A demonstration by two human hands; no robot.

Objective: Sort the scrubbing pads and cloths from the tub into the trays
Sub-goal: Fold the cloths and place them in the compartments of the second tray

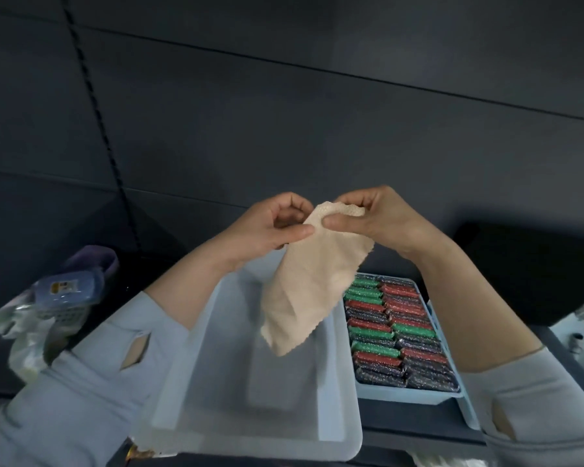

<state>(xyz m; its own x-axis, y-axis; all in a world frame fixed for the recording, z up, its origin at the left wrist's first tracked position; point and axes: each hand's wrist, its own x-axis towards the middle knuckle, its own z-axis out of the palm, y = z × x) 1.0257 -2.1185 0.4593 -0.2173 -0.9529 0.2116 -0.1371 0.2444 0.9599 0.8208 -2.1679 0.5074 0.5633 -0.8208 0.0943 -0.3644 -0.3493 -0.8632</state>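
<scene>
Above the tub [189, 382], both hands, left [273, 224] and right [371, 214], pinch a beige cloth [311, 288] by its top edge beside the tray [405, 396] of pads [395, 328].

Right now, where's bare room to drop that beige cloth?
The translucent tub below the beige cloth shows a bare floor between its walls. The blue tray to its right is packed with scrubbing pads. Left hand and right hand both pinch the cloth.

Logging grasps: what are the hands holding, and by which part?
Both the left hand and the right hand pinch the beige cloth at its top edge; the rest hangs free.
</scene>
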